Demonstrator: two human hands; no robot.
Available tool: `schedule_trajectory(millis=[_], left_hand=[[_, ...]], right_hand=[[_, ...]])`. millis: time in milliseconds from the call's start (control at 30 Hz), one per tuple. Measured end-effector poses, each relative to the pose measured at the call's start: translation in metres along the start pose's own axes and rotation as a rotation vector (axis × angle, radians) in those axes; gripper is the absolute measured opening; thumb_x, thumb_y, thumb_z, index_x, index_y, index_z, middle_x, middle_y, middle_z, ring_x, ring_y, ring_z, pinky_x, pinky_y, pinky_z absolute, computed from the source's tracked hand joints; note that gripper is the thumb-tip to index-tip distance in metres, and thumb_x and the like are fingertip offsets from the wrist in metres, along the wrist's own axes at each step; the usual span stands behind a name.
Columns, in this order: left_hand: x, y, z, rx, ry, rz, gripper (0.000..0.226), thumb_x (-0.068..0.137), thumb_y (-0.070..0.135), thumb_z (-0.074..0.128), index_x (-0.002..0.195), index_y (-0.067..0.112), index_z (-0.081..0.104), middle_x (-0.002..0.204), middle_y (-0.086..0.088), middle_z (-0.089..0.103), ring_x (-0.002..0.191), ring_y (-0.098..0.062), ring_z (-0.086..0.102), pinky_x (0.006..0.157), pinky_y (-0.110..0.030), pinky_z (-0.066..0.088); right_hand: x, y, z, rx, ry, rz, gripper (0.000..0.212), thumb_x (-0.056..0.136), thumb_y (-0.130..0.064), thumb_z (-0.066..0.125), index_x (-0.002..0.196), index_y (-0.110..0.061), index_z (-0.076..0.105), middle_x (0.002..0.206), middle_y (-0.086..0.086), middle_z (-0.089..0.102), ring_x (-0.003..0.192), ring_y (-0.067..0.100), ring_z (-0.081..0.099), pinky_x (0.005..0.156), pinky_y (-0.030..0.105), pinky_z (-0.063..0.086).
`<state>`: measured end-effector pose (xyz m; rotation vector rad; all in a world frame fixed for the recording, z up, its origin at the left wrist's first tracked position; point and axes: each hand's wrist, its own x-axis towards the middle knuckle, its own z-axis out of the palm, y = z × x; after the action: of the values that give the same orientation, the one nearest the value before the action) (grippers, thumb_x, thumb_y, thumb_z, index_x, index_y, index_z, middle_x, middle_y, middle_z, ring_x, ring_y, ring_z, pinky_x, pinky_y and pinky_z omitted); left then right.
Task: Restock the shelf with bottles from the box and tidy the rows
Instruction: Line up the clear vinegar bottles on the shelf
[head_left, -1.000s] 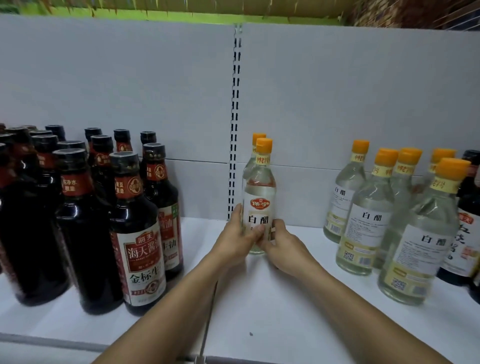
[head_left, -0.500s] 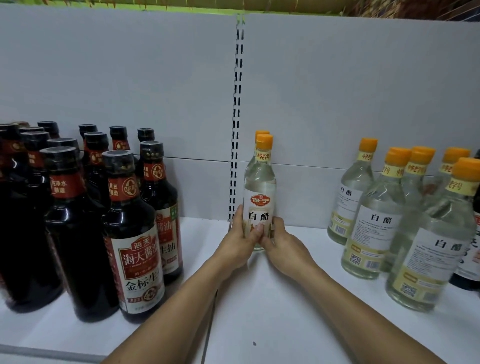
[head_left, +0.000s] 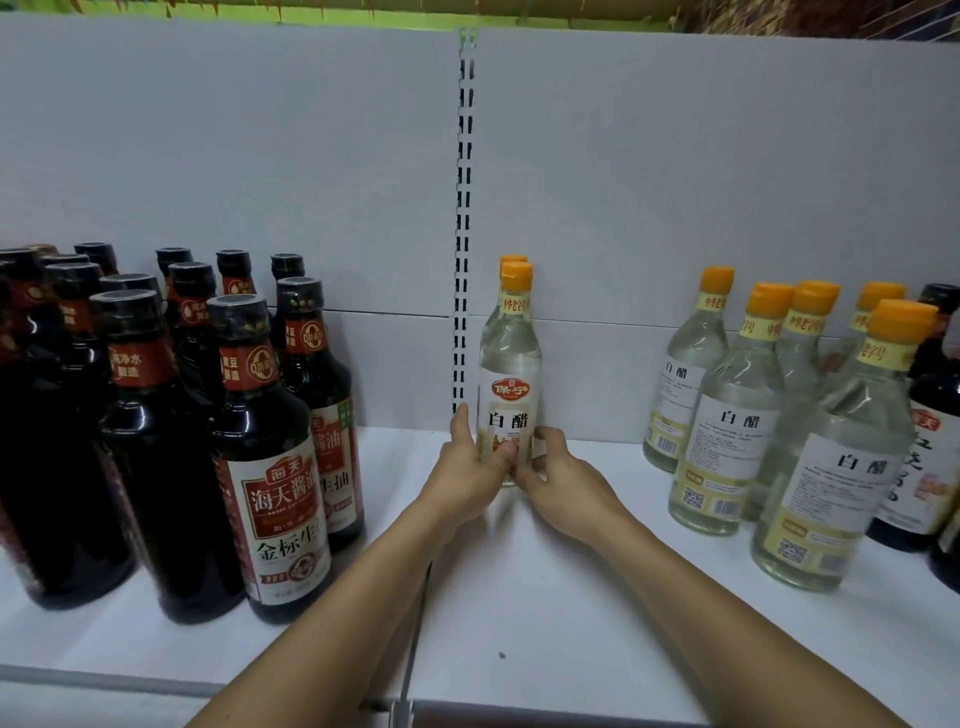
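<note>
Both hands (head_left: 467, 473) seemingly around bottle (head_left: 511, 364) base

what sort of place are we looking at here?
Most likely a grocery shop aisle: a white shelf with a slotted upright, and rows of identical soy sauce bottles and white vinegar bottles.

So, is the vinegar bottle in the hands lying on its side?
No, the vinegar bottle stands upright, with the left hand and right hand gripping its base.
</note>
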<state>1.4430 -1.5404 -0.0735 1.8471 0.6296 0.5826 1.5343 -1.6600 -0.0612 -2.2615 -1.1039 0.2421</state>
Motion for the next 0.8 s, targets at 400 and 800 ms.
schedule_trajectory(millis=[400,800], left_hand=[[-0.056,0.059,0.038,0.084,-0.045,0.109,0.03,0.1,0.034,0.059,0.127,0.024,0.051,0.112,0.0,0.061,0.099,-0.011,0.061,0.08,-0.027,0.051],[-0.07,0.102,0.129,-0.03,-0.201,0.222,0.027,0.1,0.029,0.059,0.126,0.026,0.053,0.106,0.009,0.065,0.096,-0.005,0.064,0.079,-0.023,0.048]], right_hand=[[-0.053,0.028,-0.04,0.238,0.126,0.037,0.034,0.095,-0.043,0.06,0.127,-0.034,0.054,0.123,-0.015,0.064,0.102,0.013,0.067,0.087,0.041,0.059],[-0.141,0.072,-0.101,0.168,0.328,0.081,0.026,0.1,-0.034,0.056,0.125,-0.035,0.067,0.113,-0.018,0.072,0.106,0.0,0.064,0.095,0.03,0.053]])
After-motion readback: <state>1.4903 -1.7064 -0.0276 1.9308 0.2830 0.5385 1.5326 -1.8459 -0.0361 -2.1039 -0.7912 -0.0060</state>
